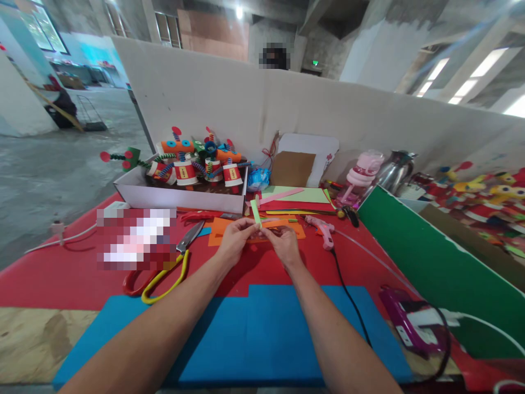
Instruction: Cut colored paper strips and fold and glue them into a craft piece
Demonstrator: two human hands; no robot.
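Observation:
Both my hands meet over the orange paper (216, 236) in the middle of the table. A narrow light green paper strip (255, 211) stands up from between my fingertips. My left hand (237, 239) pinches the strip near its lower end. My right hand (284, 244), fingers also closed, grips at the same spot from the other side. The strip's lower end is hidden by my fingers. To the left lie large scissors (186, 245) with red and yellow handles. A pink glue gun (324, 231) rests to the right of my right hand.
A white box (180, 198) holds several paper-cup figures. Coloured paper sheets (299, 195) lie behind my hands. At right are a green board (435, 262), a purple power strip (406, 323) and cords. Blue sheets (246, 334) cover the near edge; a pink bottle (363, 172) stands behind.

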